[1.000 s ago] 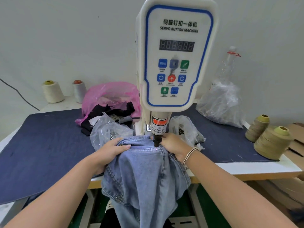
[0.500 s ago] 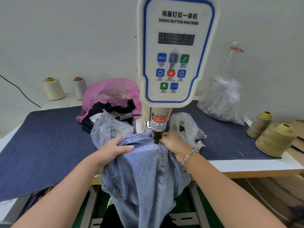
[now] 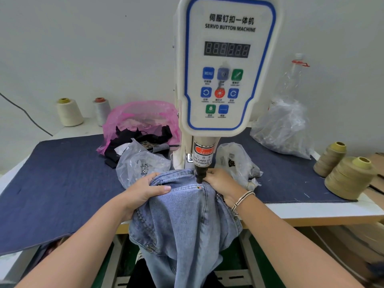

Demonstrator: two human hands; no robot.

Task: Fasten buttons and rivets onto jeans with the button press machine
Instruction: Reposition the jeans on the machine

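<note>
Lying bunched on the tabletop [image 3: 62, 183] edge under the button press machine [image 3: 228, 69], jeans [image 3: 182, 215], waistband running left to right beneath the punch [image 3: 200, 176]. Gripping a fold well left of the punch, left hand [image 3: 143, 192]; pinching the denim right beside it, right hand [image 3: 220, 181], nearer the strike point, fingertips probably at risk.

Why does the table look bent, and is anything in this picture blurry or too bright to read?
Head view: the wide-angle lens bows the table edge and stretches the forearms at the bottom; light is soft and even, with glare only on the clear plastic bags. The machine panel reads sharply, though its display shows no lit digits. The left hand, right hand and jeans are in focus.
</note>
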